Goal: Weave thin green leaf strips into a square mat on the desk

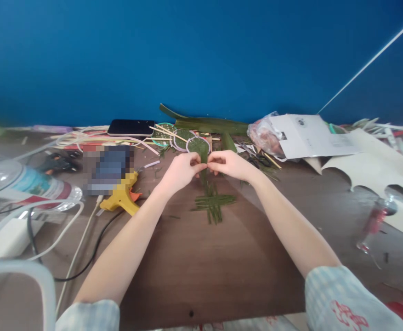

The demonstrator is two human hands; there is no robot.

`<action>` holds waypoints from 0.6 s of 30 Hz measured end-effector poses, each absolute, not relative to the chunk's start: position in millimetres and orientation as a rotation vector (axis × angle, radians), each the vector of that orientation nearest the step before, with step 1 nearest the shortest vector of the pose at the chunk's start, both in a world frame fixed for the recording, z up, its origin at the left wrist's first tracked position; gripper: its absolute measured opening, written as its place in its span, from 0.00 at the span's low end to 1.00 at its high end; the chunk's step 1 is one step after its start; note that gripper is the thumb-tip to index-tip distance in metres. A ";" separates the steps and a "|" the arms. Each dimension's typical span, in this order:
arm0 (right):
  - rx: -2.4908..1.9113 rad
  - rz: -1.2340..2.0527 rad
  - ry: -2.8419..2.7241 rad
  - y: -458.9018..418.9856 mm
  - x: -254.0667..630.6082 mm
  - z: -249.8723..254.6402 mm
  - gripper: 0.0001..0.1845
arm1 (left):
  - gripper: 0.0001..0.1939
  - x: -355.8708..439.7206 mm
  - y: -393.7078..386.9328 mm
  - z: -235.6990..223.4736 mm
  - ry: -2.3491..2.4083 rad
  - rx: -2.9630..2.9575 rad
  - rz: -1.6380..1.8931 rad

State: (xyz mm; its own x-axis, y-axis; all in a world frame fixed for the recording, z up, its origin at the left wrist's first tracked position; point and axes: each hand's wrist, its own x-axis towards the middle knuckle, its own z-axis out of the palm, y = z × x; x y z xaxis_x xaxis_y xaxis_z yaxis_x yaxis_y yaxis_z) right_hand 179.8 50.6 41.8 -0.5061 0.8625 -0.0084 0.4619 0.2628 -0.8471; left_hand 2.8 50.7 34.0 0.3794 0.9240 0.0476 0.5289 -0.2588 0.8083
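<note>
Just past the middle of the table, my left hand [183,171] and my right hand [227,164] meet with thumbs and fingers pinched together. Between them is a narrow green leaf strip [204,159], and both hands are closed on it. Its far part overlaps a round, pale-rimmed piece with a green inside [198,145]. Nearer to me, a criss-cross of woven green leaf strips [213,201] lies flat on the table. Whether the held strip joins this weave is unclear, as my fingers cover part of it.
A yellow glue gun [121,196], a blurred-out phone-like screen [109,169] and a plastic bottle [32,187] sit left among cables. Behind are a black phone [131,127], thin sticks and long leaves [211,124]. Scissors [261,159] and cut white card [313,138] lie right.
</note>
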 end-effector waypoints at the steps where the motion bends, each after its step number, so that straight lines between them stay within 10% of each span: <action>1: -1.201 1.147 -2.088 50.4 179.8 42.0 0.06 | 0.12 3.0 50.2 34.8 1.255 1.927 0.691; 18: -1.227 1.051 -2.117 46.1 180.5 47.6 0.07 | 0.07 2.9 42.6 49.5 1.232 2.221 0.567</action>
State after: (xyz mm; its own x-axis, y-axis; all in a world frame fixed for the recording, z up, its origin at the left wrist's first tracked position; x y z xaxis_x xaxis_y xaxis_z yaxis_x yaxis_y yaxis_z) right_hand 180.5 46.1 47.6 -0.4870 0.8731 0.0231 0.5097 0.3056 -0.8042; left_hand 2.9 42.6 49.5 0.4954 0.8626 0.1024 0.6387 -0.4416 0.6302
